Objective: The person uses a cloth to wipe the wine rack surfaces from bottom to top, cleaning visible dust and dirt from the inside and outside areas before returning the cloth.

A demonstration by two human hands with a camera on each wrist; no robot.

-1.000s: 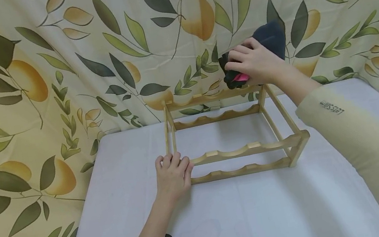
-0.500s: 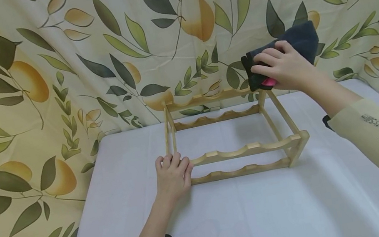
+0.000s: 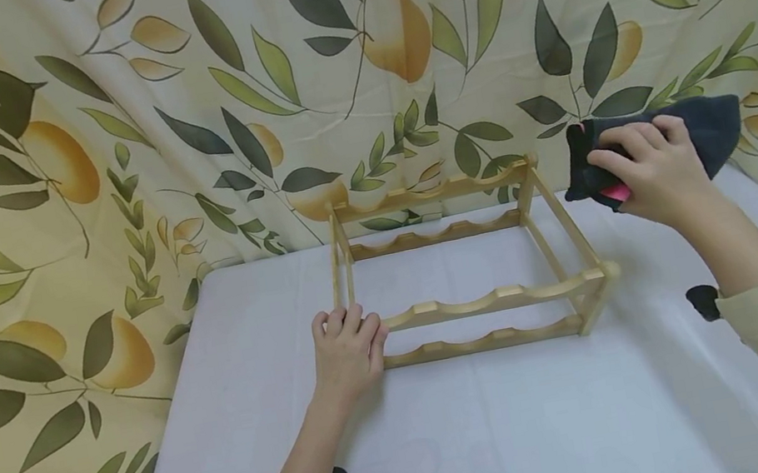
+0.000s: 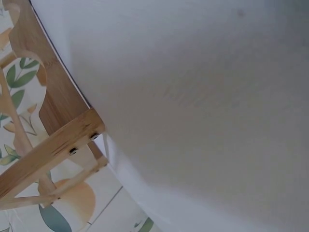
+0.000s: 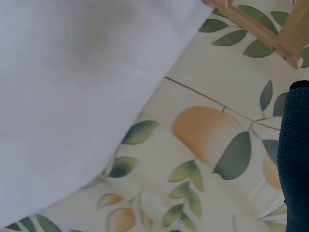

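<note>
A light wooden rack (image 3: 500, 300) with scalloped rails stands on the table. My left hand (image 3: 346, 352) holds its near left corner, the fingers laid over the top; the thumb's underside is hidden. The rack's end (image 4: 72, 140) shows at the left of the left wrist view, without the hand. My right hand (image 3: 664, 169) grips a dark blue, fuzzy cloth (image 3: 709, 123) with black folds and a pink patch, in the air right of the rack's far right corner. A strip of that cloth (image 5: 299, 154) shows at the right edge of the right wrist view.
The table (image 3: 474, 431) has a white cover. A curtain (image 3: 179, 136) printed with leaves and fruit hangs close behind it and along the left side. The rack's right end post (image 3: 592, 300) stands near the table's middle right.
My right hand has moved right and down with the cloth, from above the rack's far rail to beyond its right end. The left hand and the rack have stayed put.
</note>
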